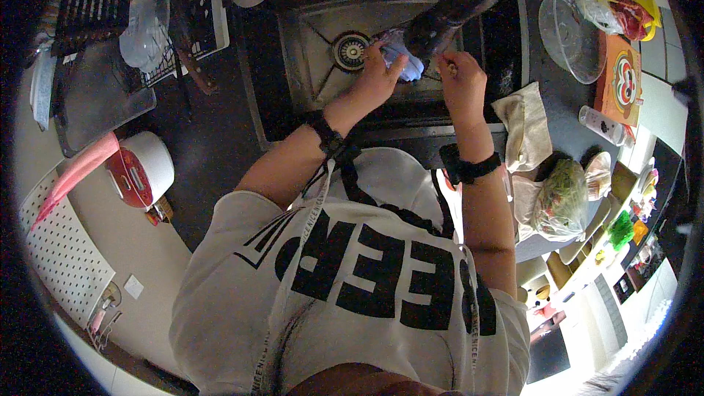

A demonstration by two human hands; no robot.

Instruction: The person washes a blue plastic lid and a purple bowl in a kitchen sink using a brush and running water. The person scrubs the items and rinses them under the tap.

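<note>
Both my hands are over a dark-rimmed sink [300, 74], on either side of the dark faucet [473, 3]. My left hand [379, 71] grips a crumpled bluish thing [404, 63], perhaps cloth or a thin bag; part of it is behind the faucet head. Just right of the faucet, my right hand [463, 80] is curled closed. A small pale object [453, 69] shows at its fingers, too blurred to name. Left of the bluish thing, the round metal drain strainer [352, 51] sits in the basin floor.
Left: a dish rack [220, 16] with a clear plastic container [146, 27], a translucent board [104, 110] and a red-and-white appliance [140, 170]. Right: a clear bowl [569, 33], an orange box [619, 80], a beige cloth [525, 126] and a bag of greens [564, 198].
</note>
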